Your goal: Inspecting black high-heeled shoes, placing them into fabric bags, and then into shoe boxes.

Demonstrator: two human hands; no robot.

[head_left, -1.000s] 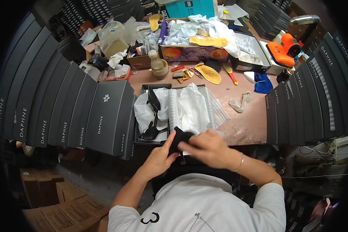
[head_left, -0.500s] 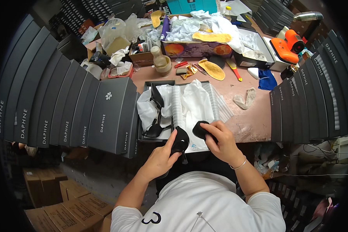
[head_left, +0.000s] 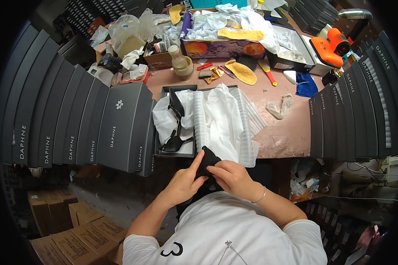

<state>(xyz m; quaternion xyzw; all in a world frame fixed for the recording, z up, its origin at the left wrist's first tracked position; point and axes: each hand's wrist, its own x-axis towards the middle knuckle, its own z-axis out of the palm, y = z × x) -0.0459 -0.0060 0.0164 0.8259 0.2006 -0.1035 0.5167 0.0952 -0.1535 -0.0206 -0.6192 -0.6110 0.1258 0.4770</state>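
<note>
My left hand [head_left: 181,184] is closed around a black shoe [head_left: 210,155], held low in front of me at the table's near edge. My right hand [head_left: 235,177] has its fingers bent and pinched against the shoe's side. The soft black pad it carried is now mostly hidden by the fingers and merges with the shoe's dark surface. Just beyond lies an open dark grey shoe box [head_left: 174,154]. White tissue and a black high-heeled shoe [head_left: 177,143] with straps are in its left part, along with another black shoe piece [head_left: 176,105]. White tissue paper [head_left: 223,110] and ribbed wrap spread to the right.
Stacked grey shoe boxes [head_left: 124,128] flank the left; more boxes [head_left: 353,119] stand right. Behind are a glue jar [head_left: 182,68], yellow insoles [head_left: 241,72], a red-yellow brush [head_left: 267,73], a blue cloth [head_left: 306,85], an orange tool [head_left: 327,51] and a paper-filled carton [head_left: 223,53].
My right hand has moved left and down, bringing the black pad from over the tissue onto the shoe. My left hand keeps its hold. The view has shifted slightly.
</note>
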